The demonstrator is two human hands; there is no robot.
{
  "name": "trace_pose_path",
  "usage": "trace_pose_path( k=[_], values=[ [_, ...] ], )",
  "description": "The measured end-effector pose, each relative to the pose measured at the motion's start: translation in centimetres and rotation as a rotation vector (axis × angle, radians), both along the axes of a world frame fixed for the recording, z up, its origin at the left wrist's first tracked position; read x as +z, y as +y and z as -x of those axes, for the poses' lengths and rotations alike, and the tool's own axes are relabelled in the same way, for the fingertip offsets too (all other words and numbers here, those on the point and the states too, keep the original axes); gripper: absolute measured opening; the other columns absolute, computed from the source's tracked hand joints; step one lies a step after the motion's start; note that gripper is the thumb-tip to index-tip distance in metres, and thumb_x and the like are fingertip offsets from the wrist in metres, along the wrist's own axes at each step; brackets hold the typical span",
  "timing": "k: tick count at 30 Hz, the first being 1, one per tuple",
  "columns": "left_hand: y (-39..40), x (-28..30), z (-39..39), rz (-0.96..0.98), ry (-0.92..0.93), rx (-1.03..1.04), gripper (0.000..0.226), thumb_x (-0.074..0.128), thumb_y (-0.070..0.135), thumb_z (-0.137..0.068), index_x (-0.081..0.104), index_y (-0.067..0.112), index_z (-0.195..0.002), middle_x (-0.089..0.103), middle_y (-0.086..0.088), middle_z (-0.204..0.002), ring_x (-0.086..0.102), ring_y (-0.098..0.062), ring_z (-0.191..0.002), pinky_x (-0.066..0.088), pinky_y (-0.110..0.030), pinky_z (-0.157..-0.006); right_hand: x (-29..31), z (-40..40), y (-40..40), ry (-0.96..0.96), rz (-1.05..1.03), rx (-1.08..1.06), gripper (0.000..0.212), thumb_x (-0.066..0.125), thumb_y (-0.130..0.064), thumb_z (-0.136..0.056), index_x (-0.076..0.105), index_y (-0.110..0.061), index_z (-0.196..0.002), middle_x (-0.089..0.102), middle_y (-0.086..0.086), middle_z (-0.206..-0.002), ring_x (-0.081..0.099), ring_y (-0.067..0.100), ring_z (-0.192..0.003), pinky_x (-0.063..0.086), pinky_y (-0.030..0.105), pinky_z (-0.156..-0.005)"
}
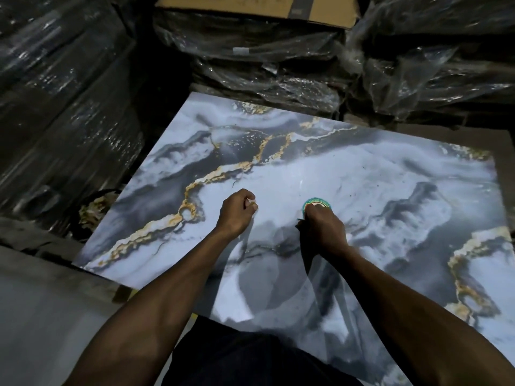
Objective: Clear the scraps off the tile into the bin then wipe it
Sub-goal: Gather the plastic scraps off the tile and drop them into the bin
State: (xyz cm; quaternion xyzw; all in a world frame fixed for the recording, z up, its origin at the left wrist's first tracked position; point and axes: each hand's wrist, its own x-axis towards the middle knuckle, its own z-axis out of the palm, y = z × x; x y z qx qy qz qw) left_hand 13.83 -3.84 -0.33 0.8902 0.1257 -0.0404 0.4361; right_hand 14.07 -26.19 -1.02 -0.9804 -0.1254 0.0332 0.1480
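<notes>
A large glossy tile (pixel 348 176) with grey, white and gold marble veins lies flat in front of me. My left hand (pixel 237 210) rests on it in a fist, pinching a small pale scrap between fingers and thumb. My right hand (pixel 323 227) is closed at the edge of a round green and orange sticker (pixel 313 204) stuck on the tile, with its fingertips on the sticker's near rim. Tiny dark specks dot the tile to the right of the sticker. A dark bin (pixel 96 210) holding pale scraps stands off the tile's left edge.
Stacks wrapped in dark plastic film (pixel 64 112) rise on the left, behind and to the right (pixel 432 59). A cardboard box (pixel 256 6) lies on the rear stack. A pale slab (pixel 47 316) lies at the lower left.
</notes>
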Motion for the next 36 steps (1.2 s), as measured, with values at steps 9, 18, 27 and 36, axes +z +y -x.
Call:
trace_pose_path(
  k=[9, 18, 27, 36],
  values=[
    [1.0, 0.2, 2.0, 0.021, -0.008, 0.074, 0.015, 0.062, 0.013, -0.090, 0.064, 0.010, -0.105, 0.061, 0.000, -0.091, 0.058, -0.019, -0.088, 0.042, -0.024, -0.076, -0.3, 1.1, 0.8, -0.080, 0.147, 0.114, 0.031, 0.078, -0.016, -0.065, 0.055, -0.005, -0.083, 0.058, 0.017, -0.078, 0.058, 0.038, -0.066, 0.042, 0.036, -0.048],
    [3.7, 0.1, 4.9, 0.074, -0.013, 0.155, 0.010, 0.063, 0.013, -0.090, 0.064, 0.013, -0.099, 0.056, 0.003, -0.075, 0.056, -0.018, -0.078, 0.047, -0.030, -0.075, -0.2, 2.2, 5.9, 0.134, -0.600, -0.202, 0.016, 0.056, -0.019, -0.079, 0.042, -0.014, -0.073, 0.054, 0.010, -0.067, 0.050, 0.030, -0.064, 0.039, 0.039, -0.057],
    [11.9, 0.7, 8.7, 0.306, -0.023, 0.393, 0.009, 0.064, 0.003, -0.086, 0.065, 0.011, -0.089, 0.063, -0.003, -0.078, 0.057, -0.009, -0.066, 0.048, -0.023, -0.064, 1.1, 3.2, 15.8, 0.591, -1.100, -0.459, 0.031, 0.062, -0.006, -0.091, 0.044, -0.009, -0.066, 0.049, 0.011, -0.055, 0.043, 0.019, -0.047, 0.035, 0.026, -0.049],
    [26.0, 0.9, 15.7, 0.649, -0.019, 0.635, 0.022, 0.056, -0.002, -0.092, 0.063, 0.009, -0.075, 0.058, -0.012, -0.067, 0.050, -0.019, -0.054, 0.042, -0.027, -0.059, 1.5, 7.4, 31.5, 0.893, -1.259, -0.398, 0.031, 0.055, -0.006, -0.097, 0.052, -0.005, -0.066, 0.043, 0.011, -0.060, 0.038, 0.015, -0.042, 0.028, 0.019, -0.041]
  ],
)
